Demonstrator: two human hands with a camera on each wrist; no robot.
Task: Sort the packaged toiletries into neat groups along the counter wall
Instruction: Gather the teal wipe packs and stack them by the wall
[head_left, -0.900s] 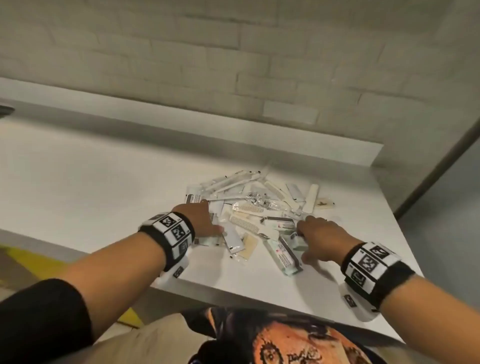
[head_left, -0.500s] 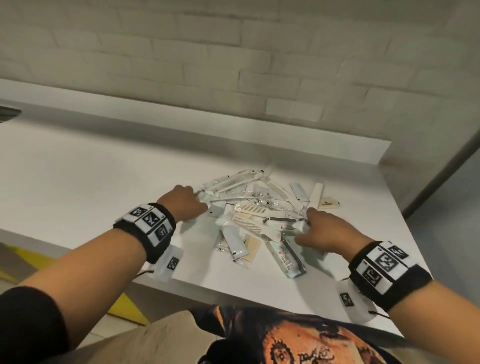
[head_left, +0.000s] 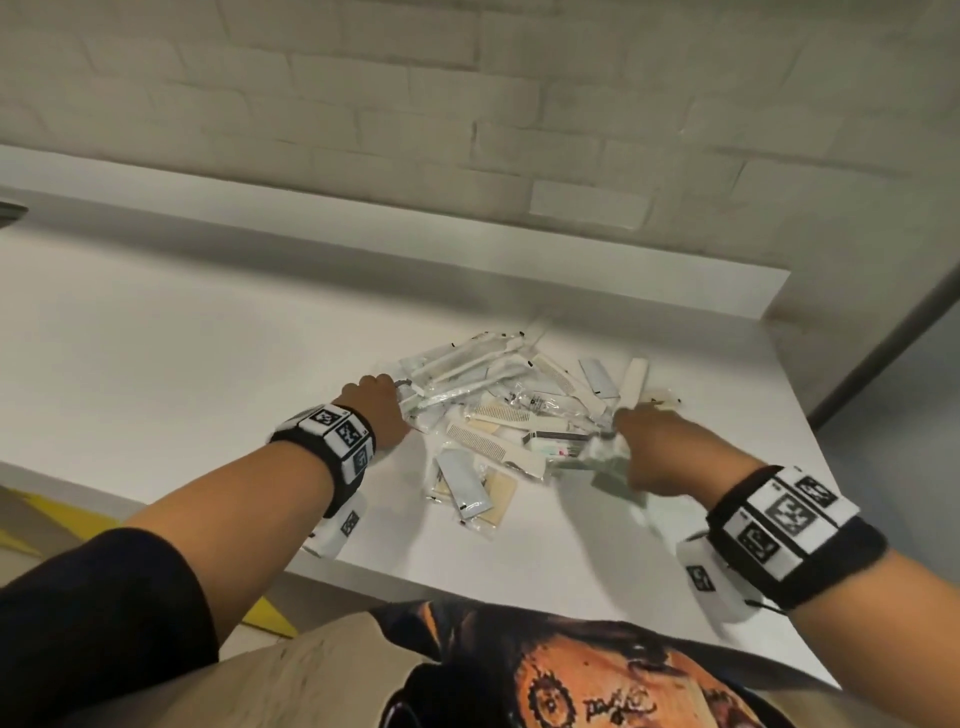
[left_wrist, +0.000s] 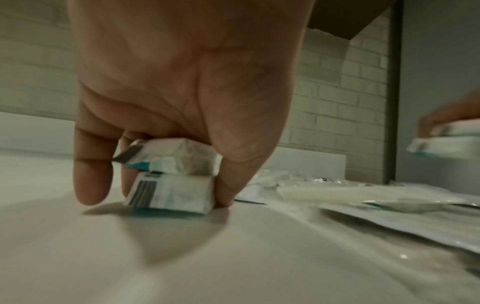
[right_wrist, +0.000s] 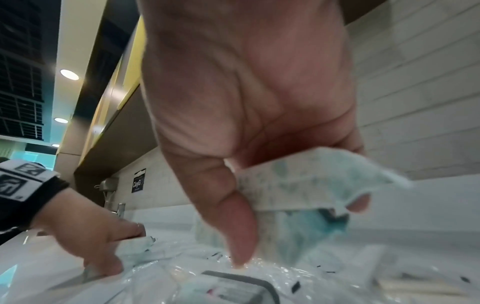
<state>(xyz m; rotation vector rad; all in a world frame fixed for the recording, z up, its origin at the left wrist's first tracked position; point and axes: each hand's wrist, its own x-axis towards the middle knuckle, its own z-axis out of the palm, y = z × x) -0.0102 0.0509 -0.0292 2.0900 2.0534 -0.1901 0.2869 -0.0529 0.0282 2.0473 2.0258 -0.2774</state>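
A loose pile of packaged toiletries (head_left: 519, 415) lies on the white counter (head_left: 156, 338): wrapped combs (head_left: 498, 413), long toothbrush packs (head_left: 467, 364) and a grey sachet (head_left: 465, 480). My left hand (head_left: 382, 400) is at the pile's left edge. In the left wrist view this left hand (left_wrist: 161, 185) pinches two stacked white-and-teal packets (left_wrist: 176, 164) between thumb and fingers, the lower one touching the counter. My right hand (head_left: 654, 447) is at the pile's right side and grips blurred white-and-teal packets (right_wrist: 311, 185) just above the pile.
A low white upstand (head_left: 311, 228) runs along the brick wall (head_left: 467, 104) behind the counter. The counter's right edge (head_left: 810, 431) is close to the pile. A tap (right_wrist: 111, 195) stands far left. The front edge (head_left: 415, 577) is against my body.
My left hand has moved away from me, from the pile's near left to its far left edge. My right hand has lifted white-and-teal packets off the near right of the pile.
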